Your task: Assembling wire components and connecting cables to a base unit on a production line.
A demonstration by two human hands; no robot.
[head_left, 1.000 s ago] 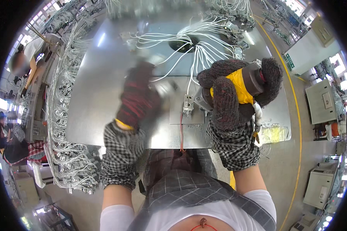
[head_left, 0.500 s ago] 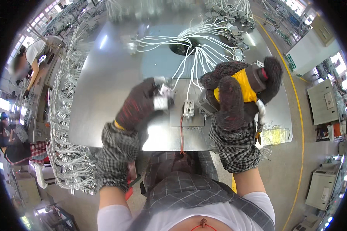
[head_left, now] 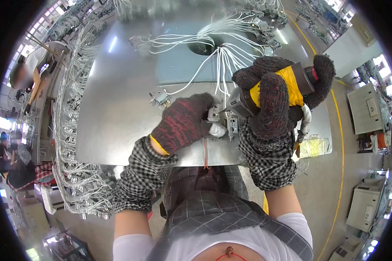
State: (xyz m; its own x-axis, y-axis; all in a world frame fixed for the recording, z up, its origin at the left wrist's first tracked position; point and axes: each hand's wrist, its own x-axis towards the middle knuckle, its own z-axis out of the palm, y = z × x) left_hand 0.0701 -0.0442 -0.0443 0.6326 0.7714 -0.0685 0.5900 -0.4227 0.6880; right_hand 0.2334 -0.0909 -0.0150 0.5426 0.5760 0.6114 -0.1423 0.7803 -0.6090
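Observation:
My left hand (head_left: 183, 124), in a dark red-flecked knit glove with white-wrapped fingertips, pinches a small silvery metal connector block (head_left: 213, 114) on the metal table. My right hand (head_left: 274, 100), also gloved, grips an electric screwdriver (head_left: 278, 91) with yellow tape around its body. Its thin bit points left and its tip is at or just beside the pinched block; contact is unclear. A second metal block (head_left: 233, 125) stands right of the first, under the tool. Left of my left hand lies another block (head_left: 160, 99) on a white wire.
White wires (head_left: 224, 54) fan out from a dark round hole (head_left: 202, 47) in a grey-blue plate (head_left: 174, 67). Several blocks (head_left: 265, 35) line the far right table edge. Wired parts hang on a rack (head_left: 80, 130) at left. A co-worker (head_left: 35, 71) bends over a bench beyond it.
My left hand has let go of a wired block, now lying to the left, and has moved right onto the central block. The screwdriver has shifted slightly right and away, still angled at the middle.

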